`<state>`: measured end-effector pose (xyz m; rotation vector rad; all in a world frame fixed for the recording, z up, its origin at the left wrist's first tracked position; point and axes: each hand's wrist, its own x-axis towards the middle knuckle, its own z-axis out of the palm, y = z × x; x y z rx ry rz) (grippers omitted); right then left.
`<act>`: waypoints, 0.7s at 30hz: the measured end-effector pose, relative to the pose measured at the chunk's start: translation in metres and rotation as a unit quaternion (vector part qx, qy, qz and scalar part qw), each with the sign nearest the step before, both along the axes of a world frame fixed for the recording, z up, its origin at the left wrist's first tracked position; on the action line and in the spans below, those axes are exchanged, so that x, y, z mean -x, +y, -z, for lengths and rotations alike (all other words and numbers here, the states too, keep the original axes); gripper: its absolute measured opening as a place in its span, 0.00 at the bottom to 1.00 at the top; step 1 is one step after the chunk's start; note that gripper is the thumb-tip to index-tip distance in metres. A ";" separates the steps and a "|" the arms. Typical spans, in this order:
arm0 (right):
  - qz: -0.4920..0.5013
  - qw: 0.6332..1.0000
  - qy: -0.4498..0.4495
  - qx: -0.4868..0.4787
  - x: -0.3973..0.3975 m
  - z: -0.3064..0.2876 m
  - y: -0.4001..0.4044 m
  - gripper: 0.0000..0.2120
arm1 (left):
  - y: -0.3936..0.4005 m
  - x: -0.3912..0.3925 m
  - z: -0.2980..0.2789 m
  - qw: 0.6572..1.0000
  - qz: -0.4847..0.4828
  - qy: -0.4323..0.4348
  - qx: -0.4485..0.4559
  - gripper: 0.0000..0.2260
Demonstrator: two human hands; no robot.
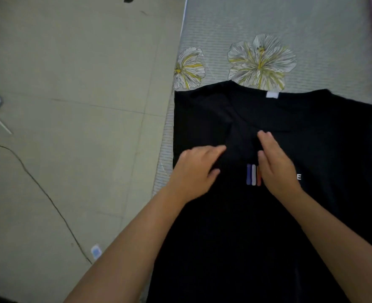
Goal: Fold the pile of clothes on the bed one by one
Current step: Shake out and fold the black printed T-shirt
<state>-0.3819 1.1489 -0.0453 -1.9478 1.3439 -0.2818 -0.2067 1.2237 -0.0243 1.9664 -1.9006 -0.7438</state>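
Both hands lie flat-fingered on the black T-shirt (279, 215): left hand (195, 169) and right hand (277, 165) grasp nothing, smoothing the folded-in sleeve; next, likely, the opposite sleeve.

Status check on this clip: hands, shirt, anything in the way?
Left hand flat on black shirt, fingers straight. Right hand flat beside it, partly covering the stripe logo. Shirt spread on bed, left sleeve folded in. Nothing in the way.
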 end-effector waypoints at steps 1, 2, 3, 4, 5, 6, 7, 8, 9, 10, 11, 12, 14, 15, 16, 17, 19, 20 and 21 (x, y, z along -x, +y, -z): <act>0.018 1.000 0.011 -0.019 0.009 -0.003 0.001 0.19 | 0.005 0.007 0.004 0.998 0.036 -0.034 -0.028 0.24; 0.025 0.999 0.025 -0.030 0.017 -0.005 0.001 0.19 | 0.011 0.011 0.006 0.997 0.045 -0.061 -0.034 0.26; 0.026 0.999 0.034 -0.033 0.022 -0.007 0.002 0.18 | 0.019 0.012 0.008 0.996 0.029 -0.080 -0.025 0.27; 0.025 0.999 0.038 -0.030 0.024 -0.008 0.001 0.17 | 0.027 0.011 0.011 0.995 -0.006 -0.094 -0.016 0.27; 0.020 0.999 0.039 -0.020 0.023 -0.011 0.000 0.17 | 0.036 0.010 0.014 0.993 -0.049 -0.106 -0.012 0.27; 0.013 0.999 0.038 -0.009 0.019 -0.014 -0.001 0.16 | 0.044 0.008 0.017 0.988 -0.081 -0.126 -0.021 0.27; 0.001 0.999 0.038 -0.001 0.014 -0.016 -0.004 0.16 | 0.053 0.007 0.021 0.983 -0.104 -0.149 -0.033 0.27; -0.019 0.999 0.043 0.005 0.007 -0.017 -0.007 0.17 | 0.061 0.006 0.025 0.978 -0.117 -0.164 -0.048 0.27; -0.044 0.998 0.052 0.011 -0.003 -0.017 -0.010 0.18 | 0.069 0.004 0.029 0.976 -0.120 -0.170 -0.060 0.27; -0.069 0.995 0.063 0.018 -0.013 -0.016 -0.013 0.20 | 0.076 0.003 0.031 0.976 -0.118 -0.170 -0.068 0.25; -0.090 0.993 0.070 0.026 -0.024 -0.015 -0.017 0.21 | 0.082 0.003 0.034 0.976 -0.116 -0.170 -0.068 0.24; -0.105 0.991 0.077 0.034 -0.036 -0.012 -0.020 0.23 | 0.086 0.002 0.036 0.976 -0.113 -0.171 -0.068 0.23; -0.117 0.988 0.097 0.040 -0.058 -0.006 -0.028 0.25 | 0.088 0.000 0.040 0.976 -0.115 -0.175 -0.066 0.24; -0.116 0.987 0.104 0.039 -0.067 -0.003 -0.032 0.26 | 0.088 0.000 0.042 0.975 -0.120 -0.175 -0.063 0.25; -0.110 0.988 0.104 0.032 -0.076 -0.001 -0.036 0.25 | 0.088 0.000 0.043 0.974 -0.131 -0.176 -0.060 0.25; -0.097 0.990 0.098 0.019 -0.083 0.000 -0.041 0.23 | 0.088 0.000 0.045 0.972 -0.145 -0.176 -0.057 0.25; -0.081 0.993 0.091 -0.011 -0.088 -0.002 -0.050 0.19 | 0.089 -0.002 0.045 0.968 -0.165 -0.182 -0.048 0.26; -0.088 0.991 0.103 -0.012 -0.087 -0.003 -0.055 0.18 | 0.089 -0.002 0.046 0.968 -0.166 -0.186 -0.041 0.26; -0.101 0.987 0.126 -0.006 -0.084 -0.004 -0.059 0.17 | 0.090 -0.003 0.047 0.968 -0.161 -0.189 -0.033 0.25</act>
